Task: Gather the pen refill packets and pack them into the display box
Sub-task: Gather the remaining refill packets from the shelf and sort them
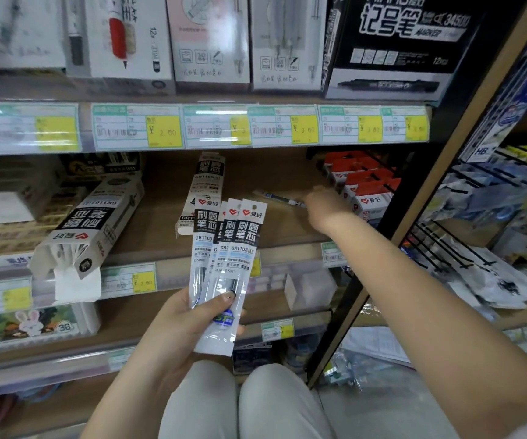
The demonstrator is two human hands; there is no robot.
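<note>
My left hand (181, 321) grips a fan of pen refill packets (229, 248), held upright in front of the shelf, my thumb pressed across their lower part. The white display box (94, 223) lies tilted on the middle shelf at the left, its open end and flap hanging over the shelf edge. Another refill packet (203, 188) lies flat on the shelf behind the held ones. My right hand (325, 204) reaches deep onto the shelf and its fingers are at a single pen refill (279, 198) lying there; the fingertips are hidden.
Red-topped packets (363, 185) stand on the shelf right of my right hand. Price tags (164, 129) line the shelf edge above. A black wire rack (464, 242) with hanging goods stands at the right. Boxes of pens fill the upper shelf. My knees are below.
</note>
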